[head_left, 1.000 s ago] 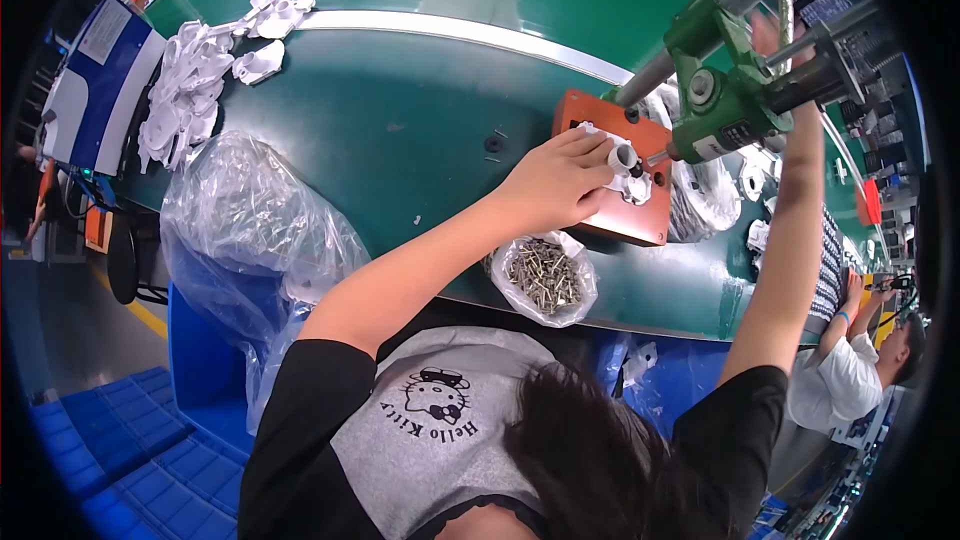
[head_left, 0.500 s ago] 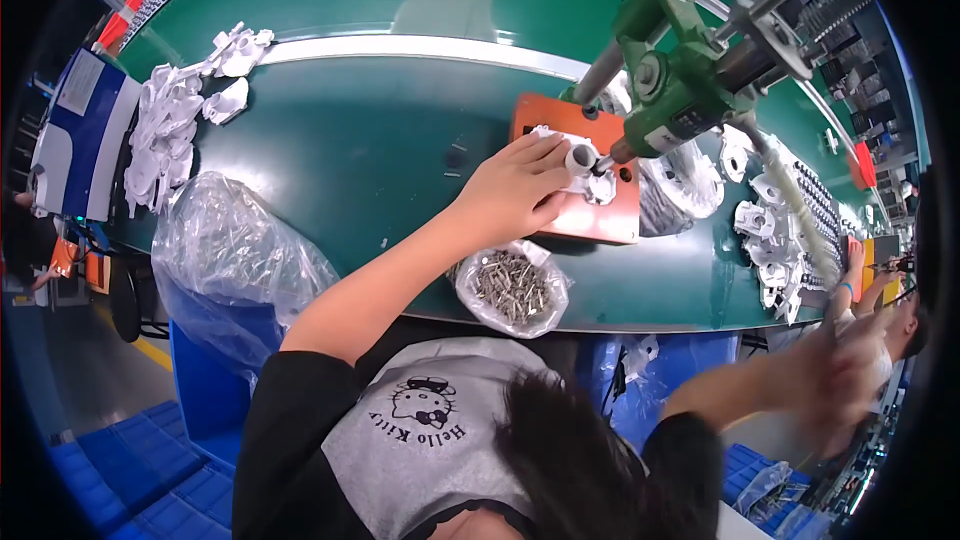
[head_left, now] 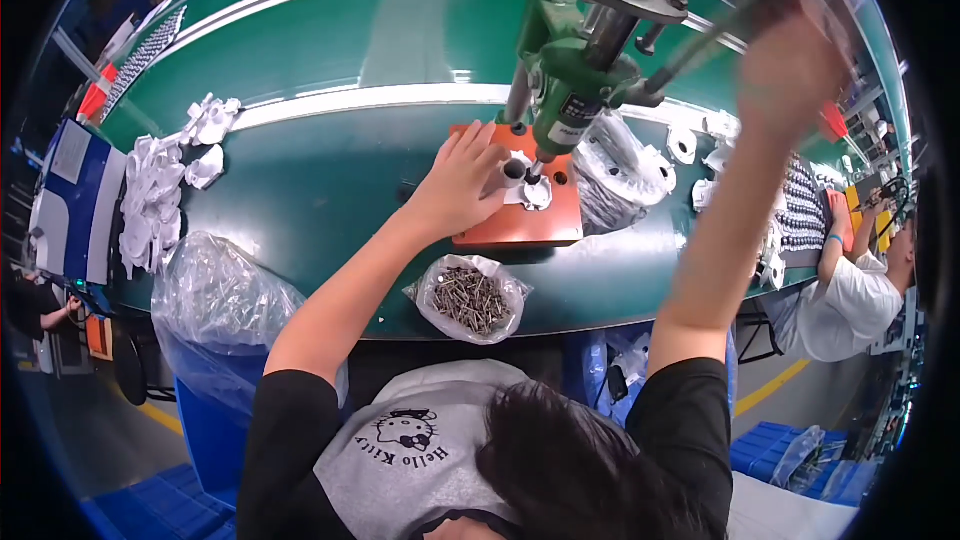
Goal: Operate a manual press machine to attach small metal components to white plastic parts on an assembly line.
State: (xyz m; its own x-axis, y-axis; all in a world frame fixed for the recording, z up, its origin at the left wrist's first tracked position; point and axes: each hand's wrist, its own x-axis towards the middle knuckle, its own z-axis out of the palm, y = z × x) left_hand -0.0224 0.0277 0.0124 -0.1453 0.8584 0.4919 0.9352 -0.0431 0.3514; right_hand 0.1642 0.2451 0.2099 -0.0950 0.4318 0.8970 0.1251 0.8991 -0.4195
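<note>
My left hand (head_left: 462, 183) presses a white moulded part (head_left: 537, 194) onto the orange base (head_left: 530, 231) of a green hand press (head_left: 575, 90). Its fingers lie over the part's left side, beside a short round tube. The press's tip stands right at the part, by a small dark piece; whether they touch I cannot tell. Raised at the upper right, my right hand (head_left: 790, 75) is blurred and appears closed around the end of the press lever (head_left: 695, 48). A clear bag of small metal pins (head_left: 470, 302) sits in front of the base.
White parts (head_left: 152, 202) are heaped at the left, near a large clear bag (head_left: 225, 285). Another bag of parts (head_left: 612, 175) lies right of the press. More white parts and a tray of small pieces (head_left: 803, 205) are farther right, where a person (head_left: 850, 305) sits.
My right hand has swung from low at the right to high at the upper right, the lever rising with it. My left hand stays on the white part. The whole view has shifted.
</note>
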